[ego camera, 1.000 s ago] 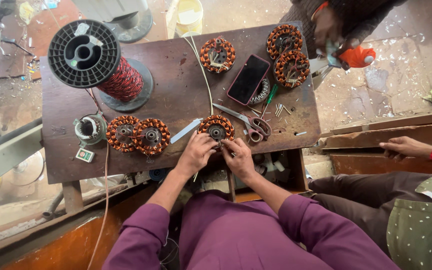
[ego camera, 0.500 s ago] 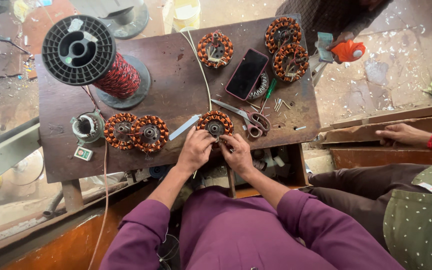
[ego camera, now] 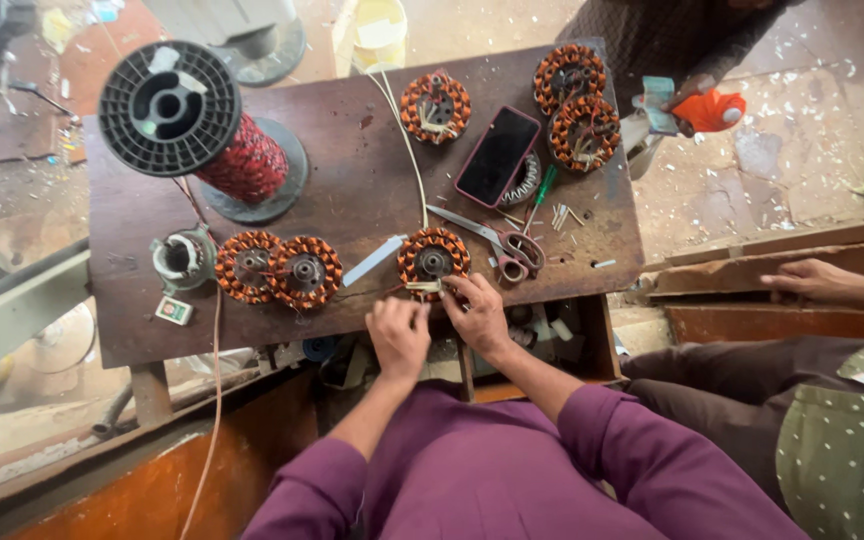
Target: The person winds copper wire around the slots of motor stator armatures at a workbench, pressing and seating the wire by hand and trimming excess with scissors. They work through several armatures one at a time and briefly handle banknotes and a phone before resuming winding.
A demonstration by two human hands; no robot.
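Both hands, left hand (ego camera: pixel 399 335) and right hand (ego camera: pixel 477 312), pinch a pale sleeve on the wound stator (ego camera: pixel 433 262) near frame centre; tug hard and its copper wire might snap.

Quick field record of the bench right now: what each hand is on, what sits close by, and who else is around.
left hand: at the near edge of the wound stator, fingers on a pale strip
right hand: fingers on the same stator's near rim
close by: scissors, phone
left side: wire spool
surface: wooden table
others: another person's hand at right
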